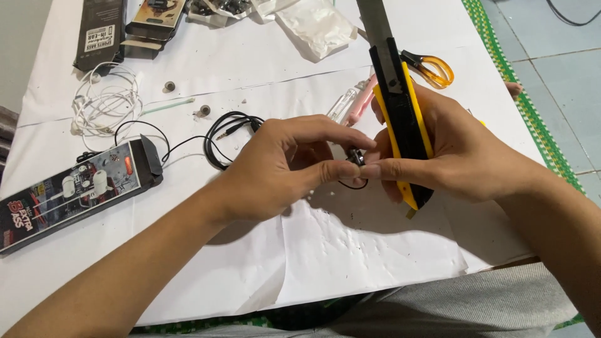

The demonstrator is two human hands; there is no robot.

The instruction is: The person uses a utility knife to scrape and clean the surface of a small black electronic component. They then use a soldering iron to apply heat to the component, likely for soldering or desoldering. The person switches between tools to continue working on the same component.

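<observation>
Grey trousers [438,300] are showing at the bottom edge, nearest the viewer, and above them both hands are meeting over the white paper [350,244] that is covering the table [37,81]. Closed around a yellow and black utility knife [400,119], the right hand [451,150] is gripping it with the long blade pointing up and away, while its thumb is stretching left to touch the small black earbud [357,156]. Pinching that earbud between thumb and forefinger, the left hand [282,166] is holding it just above the paper, with the other fingers curled loosely. A thin black cable [228,134] is running from the earbud behind the left hand and coiling on the paper to the left. Behind the hands, partly hidden by them, a pink pen-like object [362,103] and a clear tube [343,105] are lying side by side. Orange-handled scissors [432,67] are lying just right of the knife blade. Farther left, an open earphone box [75,188] is lying on its side, with tangled white earphones [103,103] beyond it and a cotton swab [168,106] near two small round parts. Dark packaging boxes [100,31] and a crumpled clear plastic bag [316,25] are sitting along the far edge.
</observation>
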